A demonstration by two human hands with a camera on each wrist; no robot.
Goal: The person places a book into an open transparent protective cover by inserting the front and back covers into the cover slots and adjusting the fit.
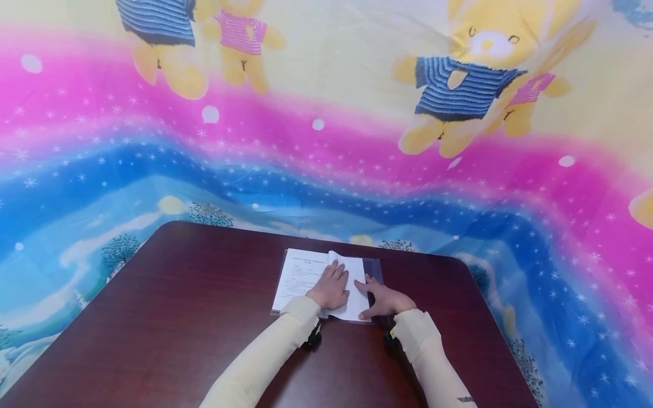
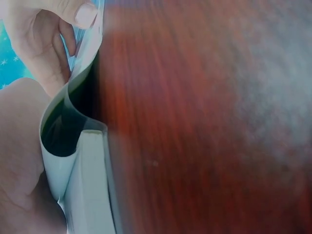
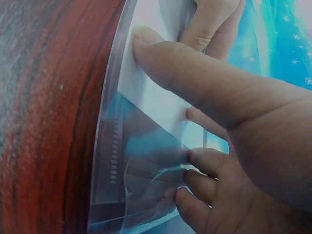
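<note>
An open book [image 1: 301,280] with printed text on its left page lies on the table inside a clear plastic cover [image 1: 376,271]. My left hand [image 1: 330,286] rests flat across the middle, on the white right-hand page [image 1: 357,306]. At the right edge my right hand [image 1: 385,299] is spread, its thumb [image 3: 151,41] on the white page and its other fingertips touching the clear plastic. The left wrist view shows the page block [image 2: 90,180] edge-on, with the sheet bowed up beside it. Part of the right page is hidden under my left hand.
The dark red-brown table [image 1: 178,317] extends around the book, with rounded far corners. Behind it hangs a patterned cloth [image 1: 326,153] with bears and snowflakes. A dark wrist device [image 1: 313,338] sits under my left cuff.
</note>
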